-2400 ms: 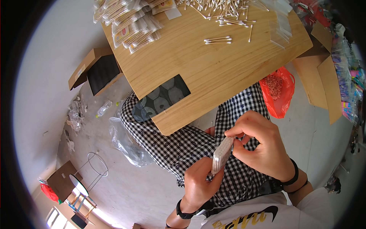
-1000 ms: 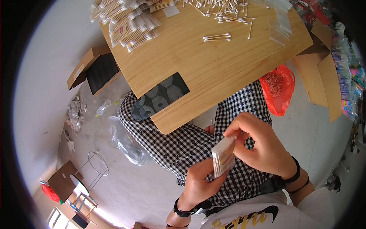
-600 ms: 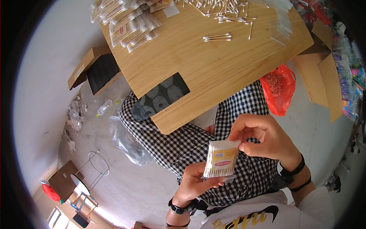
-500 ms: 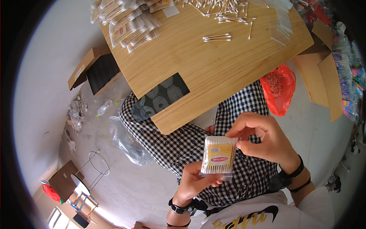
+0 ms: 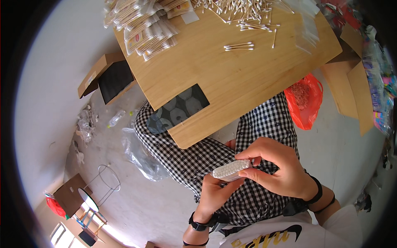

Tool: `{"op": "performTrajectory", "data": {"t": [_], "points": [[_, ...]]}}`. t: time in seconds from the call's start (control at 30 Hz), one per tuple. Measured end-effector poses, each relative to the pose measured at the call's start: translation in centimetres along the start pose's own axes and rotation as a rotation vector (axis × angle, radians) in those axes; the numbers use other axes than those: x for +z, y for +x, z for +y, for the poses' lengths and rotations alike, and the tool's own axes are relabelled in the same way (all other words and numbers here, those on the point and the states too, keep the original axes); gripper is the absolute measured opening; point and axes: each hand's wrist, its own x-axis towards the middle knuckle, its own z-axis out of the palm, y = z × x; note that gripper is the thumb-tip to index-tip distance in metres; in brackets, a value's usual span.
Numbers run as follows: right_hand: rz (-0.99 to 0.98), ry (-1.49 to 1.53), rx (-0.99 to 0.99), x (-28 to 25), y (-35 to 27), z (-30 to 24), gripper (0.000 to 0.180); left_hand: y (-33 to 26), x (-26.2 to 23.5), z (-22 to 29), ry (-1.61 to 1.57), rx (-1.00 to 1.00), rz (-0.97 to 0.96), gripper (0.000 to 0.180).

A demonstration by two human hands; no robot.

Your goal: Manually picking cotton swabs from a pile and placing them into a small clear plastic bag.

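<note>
Over my lap I hold a small transparent bag packed with cotton swabs (image 5: 231, 168), tilted so the rows of white tips face up. My left hand (image 5: 215, 195) grips it from below, thumb along its near side. With thumb and fingertips, my right hand (image 5: 276, 168) pinches its right end. The bag's printed face is turned out of sight. Beyond, on the wooden table (image 5: 165, 74), a few loose cotton swabs (image 5: 239, 46) lie in a short row, in front of a larger pile of swabs (image 5: 248, 10).
Filled swab bags (image 5: 144, 35) are heaped at the table's far left, with flat transparent bags (image 5: 307, 35) at its right. A red plastic bag (image 5: 304, 103) hangs by the right edge, near a cardboard box (image 5: 341, 89). Another box (image 5: 107, 78) stands left of the table.
Both hands have tipped the swab bag, so its printed front has turned away and the tips now show. My right hand has moved slightly down and left.
</note>
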Motion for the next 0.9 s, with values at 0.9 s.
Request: {"op": "performTrajectory", "data": {"t": [0.9], "points": [[0.358, 0.012, -0.246, 0.1, -1.1, 3.0, 0.008, 1.9, 2.0, 0.7, -0.119, 0.291, 0.084, 0.070]]}}
